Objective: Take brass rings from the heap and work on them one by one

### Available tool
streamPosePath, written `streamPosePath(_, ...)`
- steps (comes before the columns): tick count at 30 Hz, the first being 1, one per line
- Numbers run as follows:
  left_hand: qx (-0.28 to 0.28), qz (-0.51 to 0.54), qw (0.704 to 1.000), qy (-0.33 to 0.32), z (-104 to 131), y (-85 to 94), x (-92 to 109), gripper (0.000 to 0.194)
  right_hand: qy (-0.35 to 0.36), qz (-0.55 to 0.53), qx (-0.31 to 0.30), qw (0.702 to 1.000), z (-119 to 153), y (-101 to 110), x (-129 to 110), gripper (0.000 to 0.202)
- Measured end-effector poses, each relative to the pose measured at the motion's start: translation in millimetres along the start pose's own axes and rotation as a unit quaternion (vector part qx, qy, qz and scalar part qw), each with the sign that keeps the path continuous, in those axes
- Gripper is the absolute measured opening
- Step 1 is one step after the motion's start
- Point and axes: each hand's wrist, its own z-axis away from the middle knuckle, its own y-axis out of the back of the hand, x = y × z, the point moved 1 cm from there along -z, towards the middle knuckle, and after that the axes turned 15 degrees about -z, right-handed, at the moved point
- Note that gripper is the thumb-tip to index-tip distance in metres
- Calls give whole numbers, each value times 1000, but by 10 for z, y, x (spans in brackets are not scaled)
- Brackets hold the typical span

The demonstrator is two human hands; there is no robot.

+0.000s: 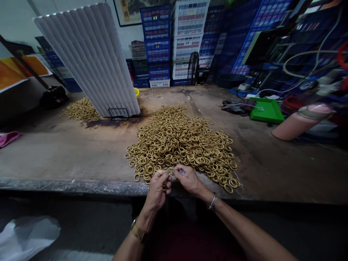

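Observation:
A wide heap of brass-coloured rings (185, 141) lies on the worktable in front of me. At its near edge, my left hand (158, 188) is closed with a few brass rings (164, 185) in its curled fingers. One more ring (170, 172) shows at the left fingertips, between the two hands. My right hand (190, 180) is pinched close beside it, its fingertips almost meeting the left ones. Something small and greyish (182, 172) shows in the right hand; its kind is too small to tell.
A corrugated white panel (92, 58) stands upright at the back left, beside a second ring pile (81, 109). To the right are a green tray (266, 110) and a pink bottle (301, 121). Blue crates (156, 47) and white crates (189, 47) are stacked behind the table (67, 148).

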Motion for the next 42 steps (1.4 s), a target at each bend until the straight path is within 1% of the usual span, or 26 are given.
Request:
streamPosePath(3,2,1,1000,5,4,4,6,28,19,32,-28,999,21,13,-8,23)
streamPosePath(5,-11,-6,1000,7,10,8,9,27,36,52,-41,997,32,15,-21,23)
streamPosePath(8,-29,-41,999,1,24,11,13,27,38,57,-30,997,40,12,-37,23)
streamPosePath(10,-12,-95,995,-19,36,10,21,29,14,33,-14,999,41,5,-32,24)
streamPosePath(13,21,-198,978,-59,59,-7,38,30,-53,-28,-5,998,42,-8,-5,31)
streamPosePath(15,19,-232,970,-75,76,-26,40,29,-95,-59,-6,994,41,-14,8,34)
streamPosePath(17,-4,-225,972,-69,90,-44,28,28,-110,-75,-1,991,36,-15,0,31)
streamPosePath(20,-36,-180,982,-35,103,-60,-3,30,-83,-73,19,994,28,-13,-56,26)
streamPosePath(22,-40,-159,986,-24,110,-64,-16,33,-68,-64,27,995,28,-12,-98,24)
streamPosePath(25,-38,-159,986,-31,123,-60,-17,33,-79,-83,24,993,41,-8,-123,22)
streamPosePath(29,-45,-176,982,-48,158,-44,-18,30,-97,-123,17,988,81,-10,-82,20)
streamPosePath(33,-53,-151,986,-41,205,-36,-56,28,-103,-130,21,986,124,-30,-40,17)
streamPosePath(37,-39,-123,991,-40,253,-32,-129,29,-68,-83,22,994,178,-35,-4,17)
streamPosePath(40,-28,-121,991,-49,291,-26,-180,29,-21,1,36,999,268,-24,66,16)
streamPosePath(42,-20,-131,990,-53,316,-24,-208,29,10,60,5,998,354,-27,115,17)
